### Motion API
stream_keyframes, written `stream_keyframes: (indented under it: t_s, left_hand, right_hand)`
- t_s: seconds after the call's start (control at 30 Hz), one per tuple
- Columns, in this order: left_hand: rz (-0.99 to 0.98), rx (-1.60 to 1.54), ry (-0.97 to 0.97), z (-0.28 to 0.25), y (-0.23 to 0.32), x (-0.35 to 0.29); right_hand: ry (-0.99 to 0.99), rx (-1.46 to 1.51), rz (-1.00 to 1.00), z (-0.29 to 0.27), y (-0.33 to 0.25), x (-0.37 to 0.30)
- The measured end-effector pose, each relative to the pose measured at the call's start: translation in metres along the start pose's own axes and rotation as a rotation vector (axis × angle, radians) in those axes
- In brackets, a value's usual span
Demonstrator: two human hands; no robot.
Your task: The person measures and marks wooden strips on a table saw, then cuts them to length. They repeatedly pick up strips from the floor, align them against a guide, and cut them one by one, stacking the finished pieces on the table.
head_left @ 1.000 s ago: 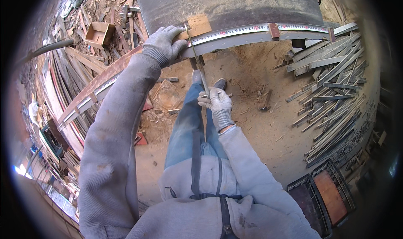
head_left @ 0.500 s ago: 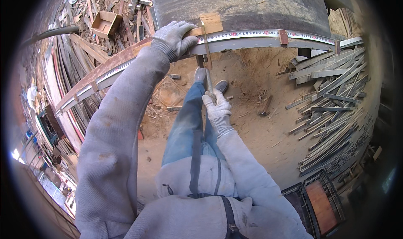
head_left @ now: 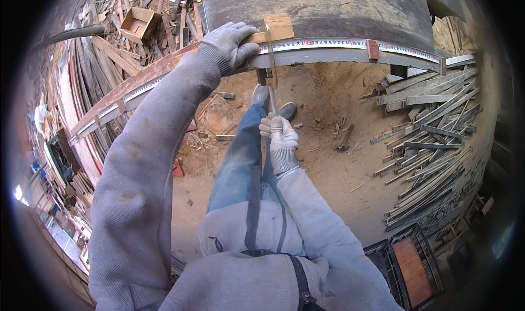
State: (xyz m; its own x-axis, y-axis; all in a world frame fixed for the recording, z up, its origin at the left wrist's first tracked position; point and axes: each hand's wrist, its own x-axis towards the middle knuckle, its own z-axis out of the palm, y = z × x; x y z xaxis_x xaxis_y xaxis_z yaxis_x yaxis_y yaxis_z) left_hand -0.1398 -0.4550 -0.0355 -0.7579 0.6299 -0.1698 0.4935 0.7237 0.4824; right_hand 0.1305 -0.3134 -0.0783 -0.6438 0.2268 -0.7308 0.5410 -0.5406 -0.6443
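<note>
My left hand (head_left: 228, 44), in a grey knit glove, lies over the bench edge. Between its thumb and fingers sits the narrow end of a light wooden piece (head_left: 280, 28), whose wider part rests on the table. A slim metal clamp (head_left: 272, 57) crosses that piece and hangs over the edge. Below it, my right hand (head_left: 283, 139), also gloved, is closed around the lower end of the clamp's rod (head_left: 274, 104). A measuring tape strip (head_left: 322, 43) with printed marks runs along the edge, passing under my left forearm.
The dark worktop (head_left: 328, 10) spreads out ahead. A hammer (head_left: 345, 138) lies on the dirt floor. Stacked wooden strips (head_left: 432, 147) are at the right. Scrap wood and an open wooden box (head_left: 139, 24) lie at the far left. A dark frame with a reddish panel (head_left: 418, 270) stands lower right.
My right hand has shifted its fingers round the rod and turned slightly. The left hand stays on the wooden piece. The whole view has drifted a little.
</note>
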Motion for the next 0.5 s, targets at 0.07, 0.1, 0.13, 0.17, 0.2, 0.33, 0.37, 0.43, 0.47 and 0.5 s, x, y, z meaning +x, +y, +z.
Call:
stream_keyframes:
  t_s: [0.07,0.1,0.13,0.17,0.2,0.33,0.37,0.43,0.47,0.5]
  left_hand:
    - [0.0,0.007,0.011,0.0,0.001,0.0]
    - [-0.004,0.011,0.006,0.0,0.002,0.0]
    - [-0.008,0.016,0.002,0.0,0.002,0.0]
    - [-0.008,0.017,0.008,0.0,0.003,0.0]
    - [-0.017,0.025,0.002,0.001,0.003,-0.001]
    - [-0.022,0.031,0.017,0.003,0.005,-0.003]
    - [-0.023,0.025,0.023,0.004,0.005,-0.003]
    - [-0.015,0.06,0.035,0.004,0.006,-0.004]
    - [-0.013,0.076,0.041,0.004,0.007,-0.004]
    - [-0.014,0.094,0.041,0.004,0.008,-0.004]
  right_hand:
    - [-0.018,0.154,0.156,-0.004,0.002,0.007]
    - [-0.06,0.237,0.229,-0.006,0.003,0.011]
    - [-0.098,0.326,0.298,-0.01,0.006,0.015]
    - [-0.136,0.415,0.368,-0.012,0.008,0.02]
    - [-0.115,0.459,0.441,-0.016,0.011,0.024]
    - [-0.211,0.714,0.629,-0.028,0.016,0.033]
    - [-0.283,0.791,0.675,-0.028,0.014,0.033]
    - [-0.333,0.779,0.635,-0.024,0.007,0.03]
    - [-0.286,0.717,0.643,-0.019,0.002,0.027]
    - [-0.213,0.583,0.599,-0.014,-0.003,0.024]
